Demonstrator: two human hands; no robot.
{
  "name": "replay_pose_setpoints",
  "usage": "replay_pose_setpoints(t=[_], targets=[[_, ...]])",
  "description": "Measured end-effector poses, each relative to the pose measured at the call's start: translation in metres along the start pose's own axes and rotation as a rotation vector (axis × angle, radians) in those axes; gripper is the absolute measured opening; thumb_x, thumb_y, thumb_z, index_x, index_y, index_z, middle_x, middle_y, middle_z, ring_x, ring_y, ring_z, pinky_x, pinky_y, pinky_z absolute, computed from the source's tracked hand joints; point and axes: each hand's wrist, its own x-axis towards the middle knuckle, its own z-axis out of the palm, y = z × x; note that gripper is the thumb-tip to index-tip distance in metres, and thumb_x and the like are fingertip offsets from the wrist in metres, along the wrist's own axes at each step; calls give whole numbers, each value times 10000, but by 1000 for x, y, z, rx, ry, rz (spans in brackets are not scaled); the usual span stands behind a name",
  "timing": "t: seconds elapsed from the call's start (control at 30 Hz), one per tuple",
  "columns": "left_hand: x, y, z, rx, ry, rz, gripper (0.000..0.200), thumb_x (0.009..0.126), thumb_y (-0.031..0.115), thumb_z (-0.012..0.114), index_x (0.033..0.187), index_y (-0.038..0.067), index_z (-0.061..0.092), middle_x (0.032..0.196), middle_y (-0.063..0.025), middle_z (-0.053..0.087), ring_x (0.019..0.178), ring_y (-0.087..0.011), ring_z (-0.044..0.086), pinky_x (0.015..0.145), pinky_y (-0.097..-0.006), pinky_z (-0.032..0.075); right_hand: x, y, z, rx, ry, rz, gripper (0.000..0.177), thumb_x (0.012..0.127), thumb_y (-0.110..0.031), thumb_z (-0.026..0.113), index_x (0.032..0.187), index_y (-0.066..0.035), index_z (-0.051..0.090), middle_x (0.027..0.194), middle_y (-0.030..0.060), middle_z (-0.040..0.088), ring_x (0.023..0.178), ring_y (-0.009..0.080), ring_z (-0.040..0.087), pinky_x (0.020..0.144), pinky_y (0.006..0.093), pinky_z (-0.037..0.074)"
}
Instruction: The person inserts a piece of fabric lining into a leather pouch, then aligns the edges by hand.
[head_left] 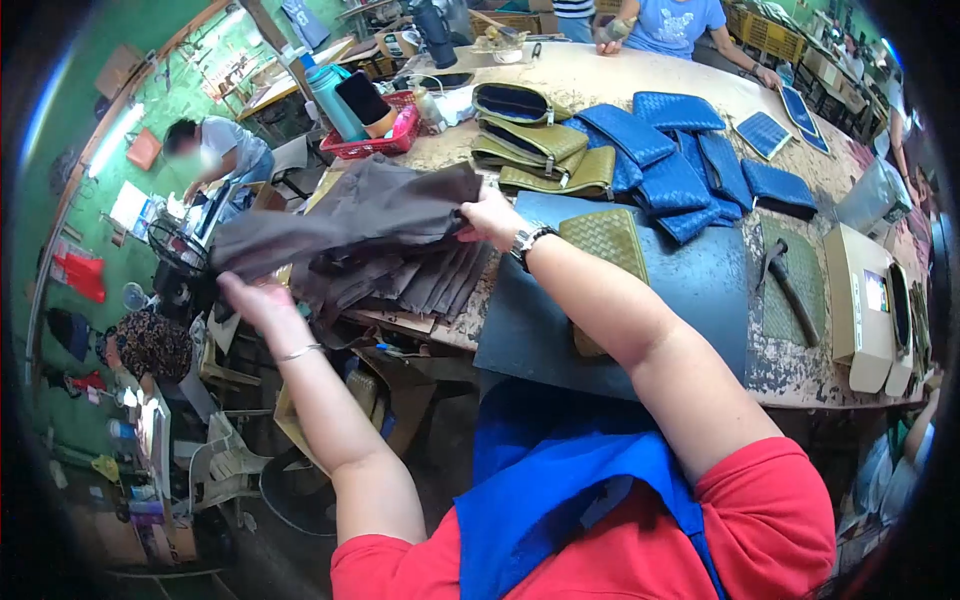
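Observation:
Both of my hands hold a dark grey-brown fabric piece (330,225), stretched out over the left part of the table. My left hand (262,303) grips its lower left end, the fingers partly hidden under the cloth. At the right end, my right hand (490,218) is closed on the fabric's edge. Beneath lies a stack of similar dark fabric pieces (425,280), its edges fanned out. An olive woven pouch (605,245) rests on the black board (690,310) near my right forearm. Beyond it sit several olive pouches (525,140), piled up.
Blue woven pouches (680,185) are heaped behind the board. A hammer (790,290) lies on a green mat (775,330), with a cardboard box (855,300) at its right. A red basket (375,140) holds a phone and bottle. Another person (675,25) is across the table.

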Motion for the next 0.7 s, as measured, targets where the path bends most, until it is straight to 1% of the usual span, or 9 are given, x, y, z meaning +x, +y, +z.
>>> replay_pose_setpoints(t=[0.07,0.13,0.2,0.27,0.33,0.4,0.47,0.53,0.7], targets=[[28,23,-10,52,116,85,579,1021,469,441,1300,-31,521,1249,-184,610,1098,-300,617,966,-430,519,-5,-5,0,-36,59,-48,423,885,-25,476,1297,-81,554,1108,104,643,871,229,674,649,386,627],[39,58,-7,390,485,168,524,1026,402,469,1223,-77,552,1163,-182,638,999,-278,635,933,-384,518,21,12,-17,-42,2,-138,488,889,-135,547,1361,-29,481,1224,155,607,967,272,671,623,383,628],[31,74,15,430,402,464,422,1020,293,528,1146,-108,572,1102,-166,649,922,-242,623,883,-364,512,0,-16,-16,-162,200,-3,706,875,-328,641,1431,14,372,1372,222,512,1175,343,589,810,457,602],[18,76,34,510,65,633,312,990,191,599,1076,-109,583,1031,-145,656,863,-200,597,815,-341,501,-20,-29,-16,-594,298,-220,928,861,-516,676,1479,32,255,1468,267,382,1366,356,402,1103,455,396],[-41,69,66,978,-302,634,209,966,144,639,1029,-53,604,937,-88,652,818,-154,576,778,-300,481,-55,-33,-19,-720,267,-607,1065,801,-573,736,1498,43,217,1484,292,365,1391,403,374,1162,411,296],[-132,59,100,1216,-695,659,109,863,59,705,947,15,651,852,-47,654,771,-143,588,737,-305,493,-113,-42,-21,-393,-148,-669,1137,749,-604,778,1493,45,215,1489,286,366,1392,416,373,1137,419,326],[-212,57,130,1064,-1054,644,155,744,-34,729,862,48,672,738,-84,617,618,-193,584,586,-320,473,-180,-46,-31,-495,-288,-473,1138,753,-596,787,1507,15,191,1418,264,440,1325,356,460,1104,404,367],[-257,51,141,904,-1234,490,183,723,-49,739,858,57,674,669,-60,545,557,-179,531,523,-316,430,-207,-41,-49,-669,-325,-240,1269,697,-622,811,1512,49,107,1117,247,634,957,326,664,835,380,523],[-300,40,169,786,-1268,306,176,729,-35,752,856,42,660,651,-53,514,547,-156,501,520,-293,412,-228,-25,-114,-248,-17,-541,804,822,1,681,1485,-101,238,1089,155,626,825,169,634,691,308,510]])
